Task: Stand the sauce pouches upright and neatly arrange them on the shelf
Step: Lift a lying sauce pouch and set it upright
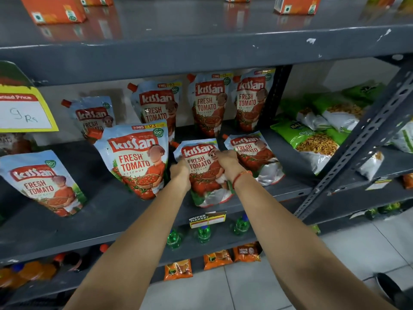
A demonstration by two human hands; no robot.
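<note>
Both my arms reach forward and slightly down to the middle shelf (125, 211), forearms nearly parallel. My left hand (180, 173) is closed on the left edge of a ketchup pouch (202, 175), fingers curled around behind it. My right hand (226, 161) grips the same pouch at its right side, near the upper half, with a red thread bracelet (242, 176) on that wrist. The pouch sits between my two hands at the front of the shelf, leaning back rather than fully upright, its label facing me and its bottom near the shelf lip.

Just to its right, touching or nearly so, another pouch (254, 153) lies tilted back. To the left stands a larger-looking pouch (138, 159), leaning, and further left, well apart, one more (43, 182) leans at the front edge. Behind, four pouches stand against the back: one at the left (93, 117), one in the middle (157, 104), and two side by side at the right (209, 101) (251, 97).

A yellow price card (24, 108) hangs at the far left. Green snack bags (317, 135) lie in the next bay to the right, beyond the perforated upright (357, 139). Green-capped bottles (203, 233) show on the shelf below.
</note>
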